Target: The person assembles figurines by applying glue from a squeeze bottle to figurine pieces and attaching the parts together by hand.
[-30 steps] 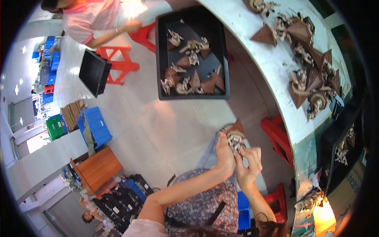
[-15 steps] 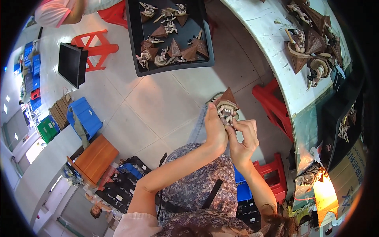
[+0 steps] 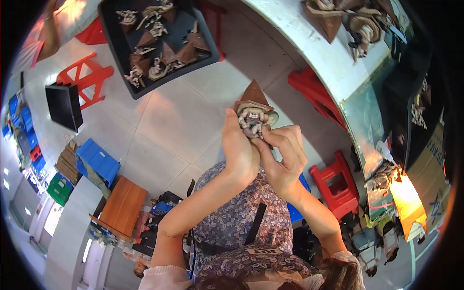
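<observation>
A small figurine (image 3: 253, 118), with a pale beige body and a brown pointed cone like a hat on top, is held up in front of my lap, cone upward. My left hand (image 3: 239, 150) is wrapped round its left side and back, thumb toward the cone. At its lower right, my right hand (image 3: 286, 153) pinches the base with thumb and bent fingers. Whether a small tool or part sits in that pinch is hidden. A rounded greyish piece (image 3: 273, 118) shows behind the figurine's right side.
A black tray (image 3: 176, 79) of similar figurines stands far left of centre. More figurines (image 3: 365, 31) lie on the white curved table (image 3: 314, 50) at right. Red stools (image 3: 336, 186) stand by it; a bright lamp (image 3: 408, 198) glows lower right. Another person's arm (image 3: 50, 36) shows far left.
My view has shifted, so the tray and table sit higher and farther left. Both hands still hold the figurine, which now faces me more upright. My right fingers have bent a little more around its base.
</observation>
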### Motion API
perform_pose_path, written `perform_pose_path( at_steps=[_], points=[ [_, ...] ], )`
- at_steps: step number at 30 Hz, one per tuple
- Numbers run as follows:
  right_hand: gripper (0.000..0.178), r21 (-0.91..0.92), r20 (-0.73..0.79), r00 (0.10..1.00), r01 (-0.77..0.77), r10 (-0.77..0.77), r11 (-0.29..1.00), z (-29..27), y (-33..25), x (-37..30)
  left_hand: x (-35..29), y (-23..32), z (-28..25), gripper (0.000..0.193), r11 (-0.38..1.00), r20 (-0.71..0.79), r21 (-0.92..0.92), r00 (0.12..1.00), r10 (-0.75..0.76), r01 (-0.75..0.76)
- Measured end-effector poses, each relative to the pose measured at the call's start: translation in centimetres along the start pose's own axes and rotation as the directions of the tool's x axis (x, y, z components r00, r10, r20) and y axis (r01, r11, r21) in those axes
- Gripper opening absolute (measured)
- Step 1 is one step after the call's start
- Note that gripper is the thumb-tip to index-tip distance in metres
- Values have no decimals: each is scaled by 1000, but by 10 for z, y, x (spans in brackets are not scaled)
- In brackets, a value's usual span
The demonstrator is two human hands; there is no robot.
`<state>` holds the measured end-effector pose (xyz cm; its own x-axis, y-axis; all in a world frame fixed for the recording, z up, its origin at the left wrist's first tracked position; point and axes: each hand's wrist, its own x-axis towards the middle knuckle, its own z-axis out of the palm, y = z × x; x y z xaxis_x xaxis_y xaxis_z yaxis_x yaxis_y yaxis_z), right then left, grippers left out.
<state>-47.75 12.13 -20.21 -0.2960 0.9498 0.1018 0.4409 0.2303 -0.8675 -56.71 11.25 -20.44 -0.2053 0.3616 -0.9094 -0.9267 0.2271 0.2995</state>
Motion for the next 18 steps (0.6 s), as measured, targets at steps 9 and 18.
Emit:
perform_pose_path(
  at_steps=[9,18],
  points=[
    [31,-91,-62,988,134,-139,987,-29,-7,5,-21,-2,23,49,997,67,76,997,-38,33],
    [34,-168,-146,972,157,-182,973,-62,-10,1,-37,-17,48,49,990,191,131,979,-77,52]
  ],
)
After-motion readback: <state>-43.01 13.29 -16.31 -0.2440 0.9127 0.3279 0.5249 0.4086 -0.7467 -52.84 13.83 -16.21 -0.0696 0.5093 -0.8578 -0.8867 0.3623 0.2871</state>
